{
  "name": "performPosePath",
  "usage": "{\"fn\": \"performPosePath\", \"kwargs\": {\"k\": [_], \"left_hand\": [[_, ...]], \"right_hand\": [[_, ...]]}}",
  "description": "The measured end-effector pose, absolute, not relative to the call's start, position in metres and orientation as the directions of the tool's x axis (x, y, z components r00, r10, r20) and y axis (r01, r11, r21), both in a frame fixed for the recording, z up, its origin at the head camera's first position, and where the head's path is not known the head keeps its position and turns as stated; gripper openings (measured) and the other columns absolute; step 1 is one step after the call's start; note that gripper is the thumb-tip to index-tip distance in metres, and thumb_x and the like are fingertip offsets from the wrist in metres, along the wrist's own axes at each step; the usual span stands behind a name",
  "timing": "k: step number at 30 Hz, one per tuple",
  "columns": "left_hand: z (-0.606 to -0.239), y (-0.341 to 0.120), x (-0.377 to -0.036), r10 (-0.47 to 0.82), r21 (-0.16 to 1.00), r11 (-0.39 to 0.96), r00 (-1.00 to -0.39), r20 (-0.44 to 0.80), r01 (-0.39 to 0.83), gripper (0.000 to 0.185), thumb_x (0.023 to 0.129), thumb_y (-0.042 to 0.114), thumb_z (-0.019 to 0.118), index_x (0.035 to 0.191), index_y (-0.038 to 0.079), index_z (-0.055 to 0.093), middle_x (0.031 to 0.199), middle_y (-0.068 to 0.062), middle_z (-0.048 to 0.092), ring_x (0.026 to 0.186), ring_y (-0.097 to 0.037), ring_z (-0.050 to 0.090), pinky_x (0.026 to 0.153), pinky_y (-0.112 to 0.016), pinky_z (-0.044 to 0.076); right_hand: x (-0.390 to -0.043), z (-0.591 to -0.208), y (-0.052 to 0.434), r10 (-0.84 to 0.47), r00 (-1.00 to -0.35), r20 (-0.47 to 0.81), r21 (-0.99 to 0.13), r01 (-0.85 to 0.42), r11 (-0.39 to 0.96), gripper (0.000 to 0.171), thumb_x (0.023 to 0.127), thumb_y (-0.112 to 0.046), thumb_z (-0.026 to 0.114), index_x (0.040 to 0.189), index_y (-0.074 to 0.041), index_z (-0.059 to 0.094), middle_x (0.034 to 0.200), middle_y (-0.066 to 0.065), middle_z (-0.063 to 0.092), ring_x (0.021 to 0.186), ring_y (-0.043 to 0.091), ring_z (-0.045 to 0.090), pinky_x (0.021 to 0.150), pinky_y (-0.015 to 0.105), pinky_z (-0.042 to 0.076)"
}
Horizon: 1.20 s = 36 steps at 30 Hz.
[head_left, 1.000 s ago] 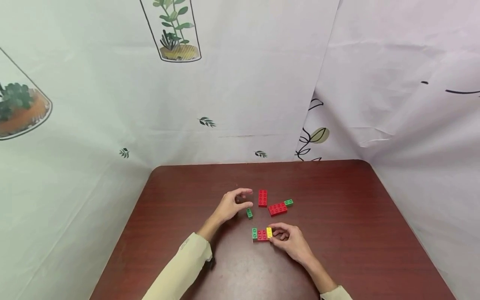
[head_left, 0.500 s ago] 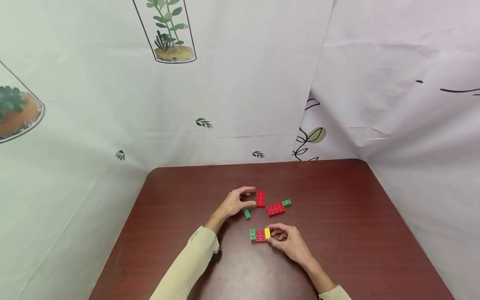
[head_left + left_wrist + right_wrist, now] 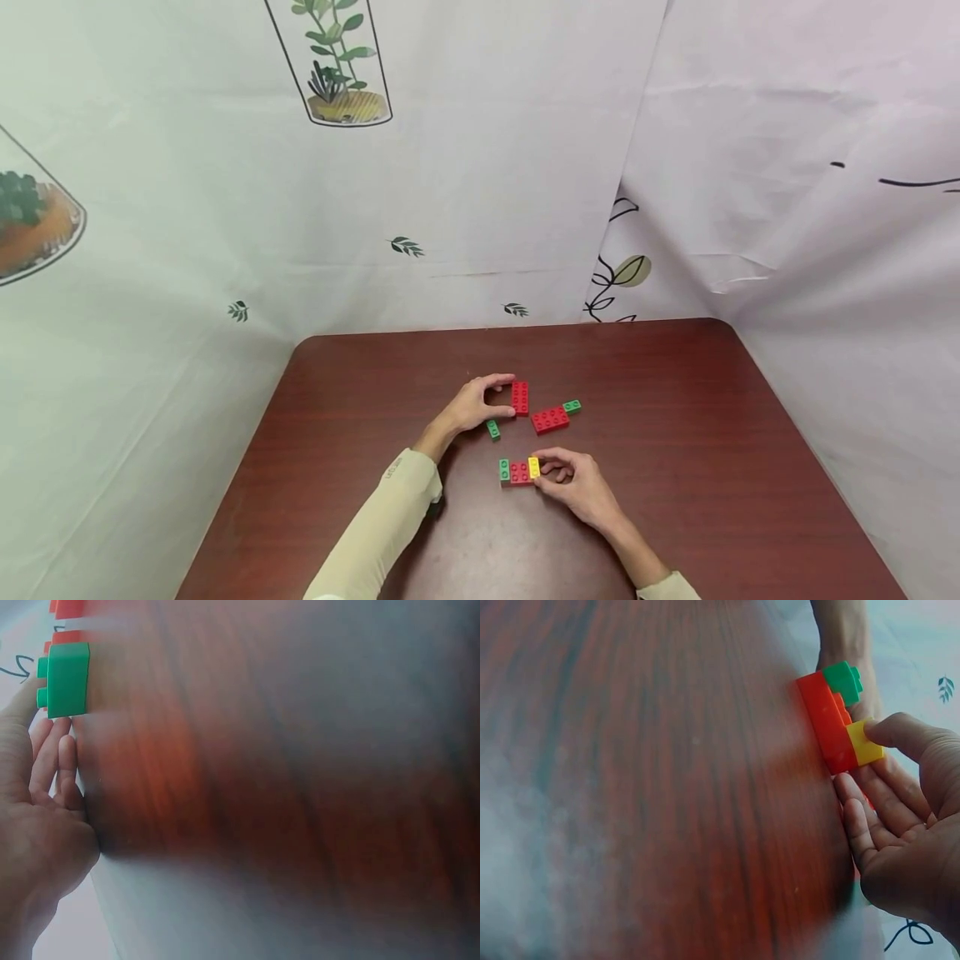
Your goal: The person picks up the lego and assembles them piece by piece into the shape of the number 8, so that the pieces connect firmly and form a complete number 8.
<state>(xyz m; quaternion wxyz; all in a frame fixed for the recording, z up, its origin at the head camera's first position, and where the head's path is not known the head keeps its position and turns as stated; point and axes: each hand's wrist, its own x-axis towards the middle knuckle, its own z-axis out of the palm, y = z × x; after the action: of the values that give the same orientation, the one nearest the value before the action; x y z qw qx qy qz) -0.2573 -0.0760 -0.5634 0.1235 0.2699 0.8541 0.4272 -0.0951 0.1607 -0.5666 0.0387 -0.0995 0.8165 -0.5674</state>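
My left hand (image 3: pixel 472 404) reaches around the left side of a red eight-stud toy brick (image 3: pixel 521 399), index finger by its far end and thumb at its near left corner. A small green brick (image 3: pixel 69 680) hides those fingertips in the left wrist view. My right hand (image 3: pixel 585 492) pinches the yellow brick (image 3: pixel 865 742) at the right end of a small stack, thumb on one side and fingers on the other. That stack has a red base brick (image 3: pixel 826 724), with another green brick (image 3: pixel 842 682) on its left end and bare red studs between.
On the brown table (image 3: pixel 675 442), a second red brick (image 3: pixel 550 420) lies right of the first, with a green brick (image 3: pixel 572 407) at its far right corner. White printed sheeting (image 3: pixel 480 167) hangs behind and beside the table.
My left hand has moved right, from beside the loose green brick to the far red brick, its thumb and index finger spread around it. The right hand keeps its pinch on the yellow brick.
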Motion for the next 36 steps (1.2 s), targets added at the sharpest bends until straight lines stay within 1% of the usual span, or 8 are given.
{"fn": "performPosePath", "kwargs": {"k": [8,12,17,21,25,29,32,36], "left_hand": [[-0.566,-0.0755,-0.2563,0.552,0.796,0.489,-0.833,0.034,0.357,0.063,0.093,0.025,0.086,0.15,0.012,0.061,0.146,-0.005,0.063,0.126,-0.025,0.058,0.109,-0.047,0.046],[-0.5672,-0.0746,-0.2558,0.528,0.789,0.51,-0.849,0.028,0.343,0.062,0.091,0.028,0.088,0.146,0.015,0.063,0.14,-0.003,0.064,0.124,-0.023,0.059,0.108,-0.045,0.046],[-0.5678,-0.0731,-0.2547,0.502,0.767,0.546,-0.864,0.021,0.336,0.061,0.089,0.032,0.09,0.142,0.017,0.065,0.133,-0.001,0.065,0.119,-0.02,0.059,0.105,-0.044,0.046],[-0.5673,-0.0726,-0.254,0.51,0.732,0.576,-0.86,0.027,0.364,0.063,0.089,0.033,0.09,0.145,0.02,0.064,0.127,-0.001,0.064,0.113,-0.019,0.056,0.104,-0.044,0.041],[-0.5658,-0.0723,-0.2528,0.527,0.699,0.59,-0.849,0.044,0.403,0.066,0.089,0.035,0.089,0.147,0.02,0.063,0.121,-0.001,0.062,0.108,-0.018,0.054,0.099,-0.045,0.038],[-0.565,-0.0711,-0.2514,0.533,0.674,0.611,-0.845,0.038,0.416,0.068,0.088,0.037,0.089,0.149,0.021,0.062,0.123,-0.001,0.061,0.106,-0.017,0.053,0.096,-0.041,0.037],[-0.5643,-0.0706,-0.2504,0.533,0.668,0.619,-0.846,0.029,0.413,0.069,0.089,0.039,0.089,0.15,0.021,0.061,0.127,-0.001,0.061,0.108,-0.017,0.053,0.096,-0.04,0.036],[-0.5658,-0.0735,-0.2517,0.545,0.701,0.58,-0.837,0.044,0.414,0.069,0.091,0.037,0.087,0.151,0.018,0.06,0.135,-0.003,0.062,0.112,-0.019,0.054,0.1,-0.045,0.037]], "right_hand": [[-0.095,-0.5684,0.1608,-0.202,-0.975,0.088,-0.933,-0.152,0.327,0.031,0.089,-0.006,0.086,0.119,-0.007,0.078,0.095,0.003,0.075,0.079,0.009,0.065,0.071,0.026,0.054],[-0.0947,-0.5687,0.1612,-0.208,-0.972,0.107,-0.931,-0.172,0.322,0.031,0.089,-0.005,0.085,0.118,-0.006,0.078,0.095,0.003,0.075,0.079,0.009,0.065,0.071,0.025,0.054],[-0.0947,-0.568,0.1611,-0.215,-0.972,0.095,-0.934,-0.161,0.318,0.031,0.089,-0.005,0.085,0.119,-0.007,0.078,0.097,0.002,0.076,0.083,0.009,0.067,0.073,0.025,0.054],[-0.0942,-0.5688,0.1609,-0.217,-0.973,0.083,-0.932,-0.153,0.328,0.032,0.089,-0.005,0.085,0.119,-0.007,0.078,0.097,0.001,0.076,0.082,0.01,0.066,0.073,0.025,0.054],[-0.0941,-0.5691,0.1604,-0.216,-0.974,0.073,-0.932,-0.144,0.332,0.032,0.089,-0.005,0.085,0.119,-0.008,0.078,0.097,0.001,0.075,0.081,0.01,0.065,0.073,0.025,0.053],[-0.0935,-0.5687,0.1602,-0.213,-0.975,0.07,-0.933,-0.139,0.332,0.031,0.089,-0.004,0.085,0.119,-0.008,0.078,0.097,0.001,0.075,0.082,0.011,0.065,0.073,0.025,0.053],[-0.0931,-0.5682,0.1601,-0.212,-0.975,0.065,-0.933,-0.135,0.334,0.031,0.089,-0.005,0.085,0.119,-0.008,0.078,0.097,0.001,0.075,0.081,0.012,0.065,0.073,0.025,0.053],[-0.0929,-0.5675,0.16,-0.212,-0.975,0.061,-0.932,-0.132,0.339,0.032,0.089,-0.006,0.085,0.12,-0.008,0.078,0.097,0.001,0.075,0.081,0.012,0.065,0.073,0.025,0.053]]}}
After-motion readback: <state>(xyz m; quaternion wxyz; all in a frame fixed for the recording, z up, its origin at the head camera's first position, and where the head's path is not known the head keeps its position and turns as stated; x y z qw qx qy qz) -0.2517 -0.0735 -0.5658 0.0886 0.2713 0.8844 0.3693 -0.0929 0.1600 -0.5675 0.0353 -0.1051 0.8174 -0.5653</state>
